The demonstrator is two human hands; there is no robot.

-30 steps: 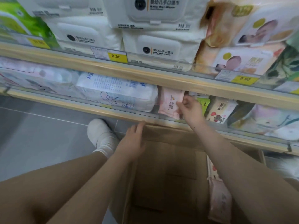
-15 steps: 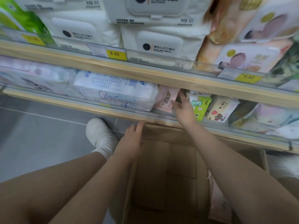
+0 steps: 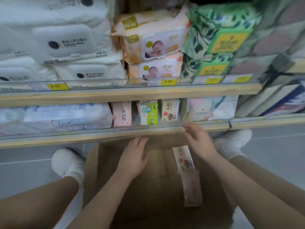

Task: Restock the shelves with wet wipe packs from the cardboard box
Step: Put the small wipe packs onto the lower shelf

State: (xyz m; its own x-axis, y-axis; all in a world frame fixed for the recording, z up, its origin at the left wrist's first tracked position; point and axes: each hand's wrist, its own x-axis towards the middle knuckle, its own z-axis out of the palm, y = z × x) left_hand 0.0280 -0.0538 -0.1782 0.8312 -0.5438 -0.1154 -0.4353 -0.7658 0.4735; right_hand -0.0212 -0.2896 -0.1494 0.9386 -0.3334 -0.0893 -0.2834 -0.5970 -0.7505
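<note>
Both hands hovered empty and loosely spread, the left hand (image 3: pixel 134 160) and right hand (image 3: pixel 198 140) over the cardboard box (image 3: pixel 158 187), between placements. Next, seemingly, a reach for the remaining pack (image 3: pixel 184 158) standing by the box's right wall, bound for the lower shelf (image 3: pixel 66 138).

Packs (image 3: pixel 186 164) in box (image 3: pixel 92 164) below shelf (image 3: pixel 115 136)

Shop: shelves (image 3: pixel 125 94) w/ price tags (image 3: pixel 166 82), stacked wipe packs (image 3: pixel 158 45).

An open cardboard box (image 3: pixel 92 164) on the floor offers wide free room on its left side, while two slim packs (image 3: pixel 185 160) stand along its right wall. Beyond it, the lower shelf (image 3: pixel 49 139) shows one narrow gap between a pink pack (image 3: pixel 121 114) and a green pack (image 3: pixel 148 113); elsewhere packs crowd shoulder to shoulder.
</note>
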